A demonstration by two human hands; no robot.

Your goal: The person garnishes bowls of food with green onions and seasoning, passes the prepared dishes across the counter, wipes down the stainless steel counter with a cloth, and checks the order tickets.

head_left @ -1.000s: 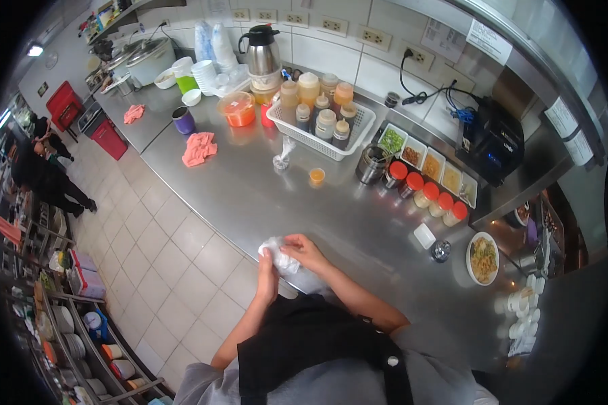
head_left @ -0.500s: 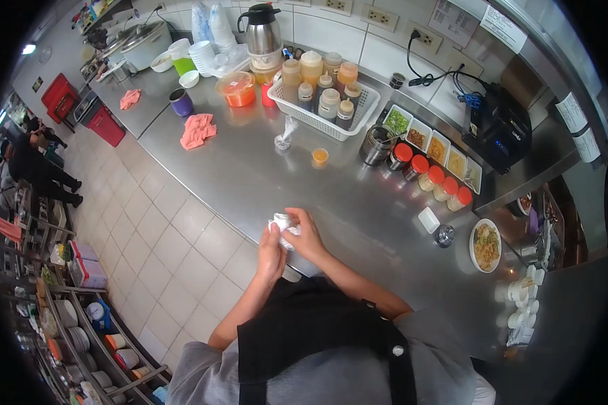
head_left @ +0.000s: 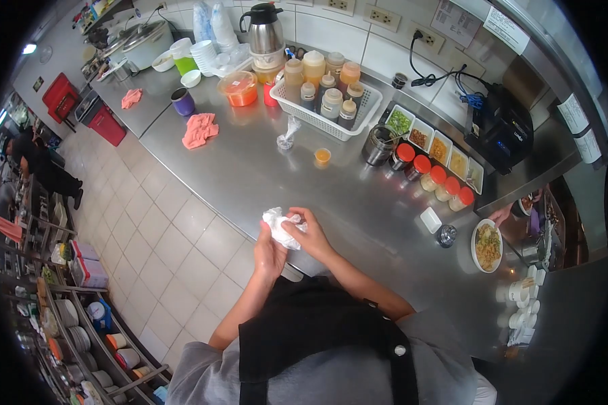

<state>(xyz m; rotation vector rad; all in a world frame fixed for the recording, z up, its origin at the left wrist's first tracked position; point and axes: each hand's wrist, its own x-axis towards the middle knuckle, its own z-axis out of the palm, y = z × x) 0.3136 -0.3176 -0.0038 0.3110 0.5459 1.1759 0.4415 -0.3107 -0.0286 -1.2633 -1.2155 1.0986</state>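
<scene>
A crumpled white tissue (head_left: 284, 227) is held between my two hands, over the front edge of the steel counter (head_left: 358, 223). My left hand (head_left: 269, 251) grips it from the left, fingers partly behind it. From the right, my right hand (head_left: 311, 236) pinches it with thumb and fingers. Beyond the hands stand a small cup of orange sauce (head_left: 322, 156) and a knotted clear plastic bag (head_left: 288, 135) with dark contents.
A white basket of squeeze bottles (head_left: 331, 121) stands at the back. Red-lidded jars (head_left: 421, 164) and topping trays line the right. Another person's hand (head_left: 501, 214) touches a bowl of food (head_left: 486, 246). A pink cloth (head_left: 200, 130) lies left; a co-worker (head_left: 44, 162) stands across the aisle.
The tissue is more opened out, and my hands are slightly further apart. Another person's hand has appeared at the food bowl on the right. The co-worker at the left has shifted posture.
</scene>
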